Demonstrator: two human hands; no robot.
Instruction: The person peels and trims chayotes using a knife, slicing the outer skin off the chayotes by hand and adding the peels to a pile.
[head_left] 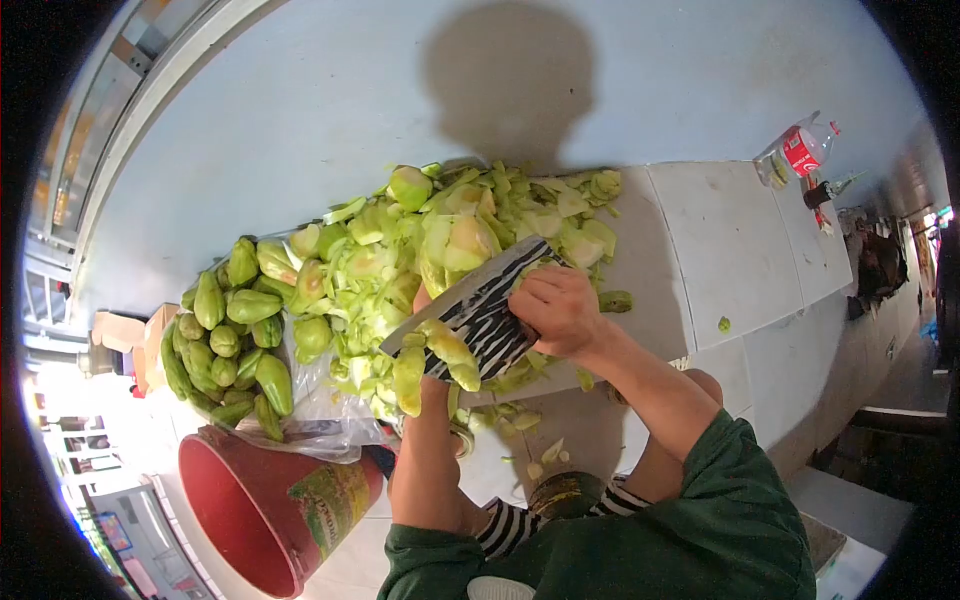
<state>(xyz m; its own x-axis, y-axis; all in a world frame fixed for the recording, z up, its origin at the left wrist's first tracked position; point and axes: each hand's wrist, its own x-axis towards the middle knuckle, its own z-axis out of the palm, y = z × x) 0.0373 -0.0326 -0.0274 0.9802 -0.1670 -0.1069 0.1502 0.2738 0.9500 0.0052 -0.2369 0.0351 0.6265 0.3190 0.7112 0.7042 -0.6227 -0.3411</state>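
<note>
"Where is the glare worst?"
"Past the left edge of the tiled surface (pixel 720 240), bleaching the white bars (pixel 80 433)."
"Shadows?"
"One soft, rounded shadow (pixel 508 70) darkens the wall (pixel 300 90) beyond the far edge."
"Distortion?"
"Straight lines bow outward; the view's corners go black."

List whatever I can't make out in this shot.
All in the head view:
Most of the left hand: hidden behind the striped blade.
Any handle on that blade: covered by the right hand.
Lower part of the dark container: behind the green garment.
Fine print on the bottle: too small.
</note>
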